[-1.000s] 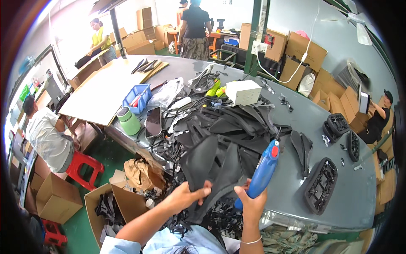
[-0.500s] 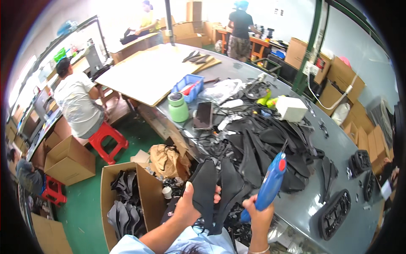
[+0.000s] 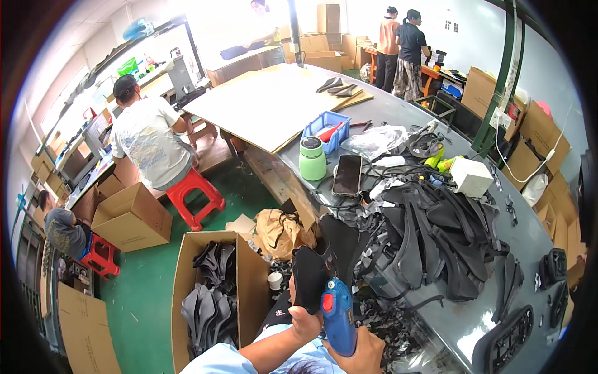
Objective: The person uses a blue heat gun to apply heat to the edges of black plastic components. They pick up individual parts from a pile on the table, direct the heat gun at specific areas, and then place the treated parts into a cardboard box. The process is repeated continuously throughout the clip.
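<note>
My left hand grips a black, curved padded fabric piece, its thumb toward me. Another dark flap stands up just beyond it; I cannot tell whether the two are joined. My right hand is wrapped round a blue handheld electric tool with a red button. The tool's front end points away from me, close against the right side of the black piece, and its tip is hidden. On the table to the right lies a heap of similar black pieces.
A cardboard box of black pieces stands at my left, beside a crumpled brown bag. The grey table carries a phone, green bottle, blue bin and black moulded trays. One person sits on a red stool.
My right hand has brought the blue tool left and down, from upright to against the black piece. The black piece has turned in my left hand. The view has swung left.
</note>
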The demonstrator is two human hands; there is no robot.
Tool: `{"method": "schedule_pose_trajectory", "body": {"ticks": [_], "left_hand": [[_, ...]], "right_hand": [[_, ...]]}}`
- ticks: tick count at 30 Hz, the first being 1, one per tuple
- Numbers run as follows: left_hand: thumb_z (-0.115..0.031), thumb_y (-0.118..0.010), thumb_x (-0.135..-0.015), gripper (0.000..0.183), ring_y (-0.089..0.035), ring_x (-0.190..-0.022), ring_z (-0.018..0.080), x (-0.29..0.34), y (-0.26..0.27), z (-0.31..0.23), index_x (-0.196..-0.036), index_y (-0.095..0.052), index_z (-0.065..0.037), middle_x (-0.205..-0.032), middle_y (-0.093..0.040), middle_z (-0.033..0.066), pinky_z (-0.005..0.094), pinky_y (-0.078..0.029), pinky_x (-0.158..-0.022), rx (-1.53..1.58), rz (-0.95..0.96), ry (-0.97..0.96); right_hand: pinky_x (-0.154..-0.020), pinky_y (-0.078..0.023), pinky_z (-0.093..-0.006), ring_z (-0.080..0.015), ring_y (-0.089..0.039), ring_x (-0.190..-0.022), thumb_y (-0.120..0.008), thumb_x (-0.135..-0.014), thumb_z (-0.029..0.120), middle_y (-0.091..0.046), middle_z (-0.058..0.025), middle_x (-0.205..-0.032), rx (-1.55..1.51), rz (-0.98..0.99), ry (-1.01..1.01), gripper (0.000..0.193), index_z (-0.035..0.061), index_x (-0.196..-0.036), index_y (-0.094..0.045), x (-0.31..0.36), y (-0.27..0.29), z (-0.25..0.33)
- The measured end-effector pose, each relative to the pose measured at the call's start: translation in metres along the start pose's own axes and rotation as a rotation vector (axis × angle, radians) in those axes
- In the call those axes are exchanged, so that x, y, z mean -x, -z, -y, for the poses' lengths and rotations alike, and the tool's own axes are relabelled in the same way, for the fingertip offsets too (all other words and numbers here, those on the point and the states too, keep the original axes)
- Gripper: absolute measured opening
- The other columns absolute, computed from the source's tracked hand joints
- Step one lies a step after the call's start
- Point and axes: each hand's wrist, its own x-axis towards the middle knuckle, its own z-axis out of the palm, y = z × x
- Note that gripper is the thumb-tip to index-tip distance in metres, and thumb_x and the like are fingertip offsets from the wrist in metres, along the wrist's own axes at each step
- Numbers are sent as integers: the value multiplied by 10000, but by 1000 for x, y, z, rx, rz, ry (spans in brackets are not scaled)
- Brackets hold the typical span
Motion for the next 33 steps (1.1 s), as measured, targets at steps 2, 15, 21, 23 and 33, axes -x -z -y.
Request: {"method": "schedule_pose_trajectory", "body": {"ticks": [2, 15, 21, 23, 33], "left_hand": [[-900, -205, -599, 1160, -442, -1143, 156, 7, 11, 12, -1346, -314, -20, -1291, -427, 70, 307, -356, -970, -2, 10, 64], [-788, -360, -708, 1000, -439, -1137, 215, 12, 16, 15, -1361, -199, -47, -1281, -399, 130, 367, -401, -934, -13, 146, -129], [-692, -327, -820, 845, -472, -1068, 233, -3, 29, 8, -1295, -321, 6, -1208, -449, 166, 375, -398, -904, -307, 263, -333], [-619, -333, -876, 771, -477, -1020, 257, -10, 23, 1, -1230, -432, 59, -1135, -491, 198, 371, -387, -881, -327, 307, -395], [-428, -468, -902, 530, -581, -973, 218, 0, 19, -19, -1084, -579, 57, -1054, -610, 150, 328, -426, -866, -184, 496, 275]], "right_hand": [[-507, -444, -431, -379, -564, -563, -791, -624, 376, -549, -184, -596, -1, -7, 19, 495, 14, -784, -494, 0, 0, 1], [-485, -440, -426, -381, -551, -536, -804, -621, 324, -534, -182, -586, -66, -35, 56, 464, 11, -751, -486, -3, 2, 12], [-497, -429, -428, -378, -542, -554, -809, -614, 307, -521, -171, -590, -20, -45, 99, 463, 28, -734, -459, -6, 9, 10], [-497, -442, -396, -340, -560, -544, -821, -602, 298, -535, -148, -589, 5, -71, 126, 461, 32, -739, -471, -12, 17, 3], [-535, -487, -326, -248, -645, -602, -792, -661, 208, -606, -122, -645, -333, -131, -88, 415, 24, -845, -468, -54, 51, -4]]}}
